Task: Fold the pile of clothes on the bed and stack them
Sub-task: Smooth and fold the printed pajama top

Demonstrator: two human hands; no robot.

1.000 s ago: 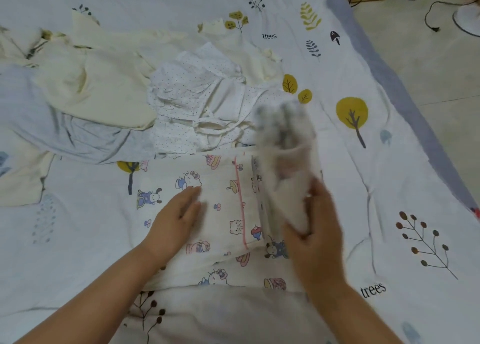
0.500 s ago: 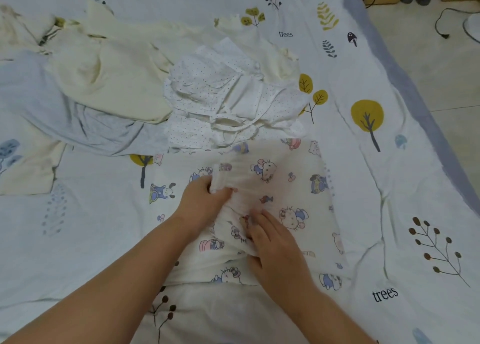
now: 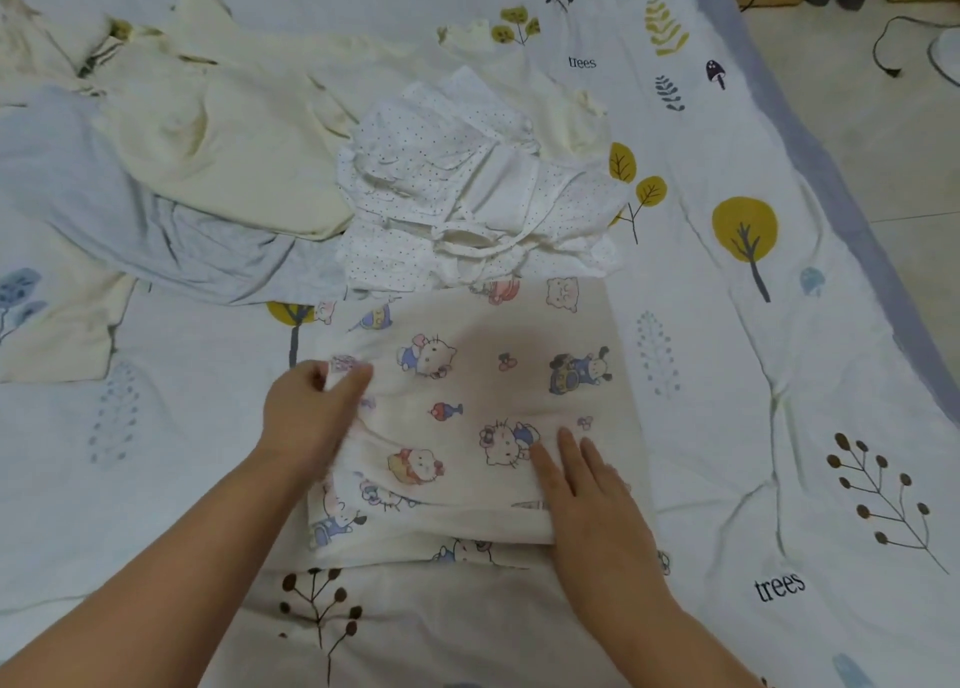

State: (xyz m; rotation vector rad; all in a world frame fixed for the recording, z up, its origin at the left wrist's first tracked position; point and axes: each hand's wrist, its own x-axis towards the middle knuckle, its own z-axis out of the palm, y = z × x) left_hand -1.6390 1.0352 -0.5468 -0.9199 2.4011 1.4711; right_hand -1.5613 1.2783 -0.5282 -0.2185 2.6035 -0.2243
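Underneath everything lies a white bedsheet [image 3: 727, 401] printed with yellow trees, dark twigs, leaves, a small mushroom and the word "trees"; it is creased, with long wrinkles running down its right part. At far left a pale grey garment [image 3: 104, 209] sprawls rumpled across the sheet, partly over a cream piece [image 3: 57, 334] that lies flat near the left edge. Just right of it a cream garment [image 3: 223, 152] is heaped loosely, its far edges reaching toward the top of the bed. The left hand [image 3: 306, 417] pinches the left edge of the cartoon cloth [image 3: 483, 375], fingers and thumb curled round a small lifted fold; this hand is slightly blurred. That cloth, cream with cat and dog figures, lies folded into a rough rectangle in the middle of the sheet, close to the person, its far edge touching a dotted white garment [image 3: 441, 194] with ties that sits crumpled just beyond it. The right hand [image 3: 592, 500] rests flat on the cloth's near right corner, fingers straight and close together, holding nothing. Along the right side runs the sheet's grey border [image 3: 831, 178], and past it a pale tiled floor [image 3: 893, 131]. On the floor at top right lie a black cable [image 3: 883, 48] and the rim of a white object, cut off by the frame.
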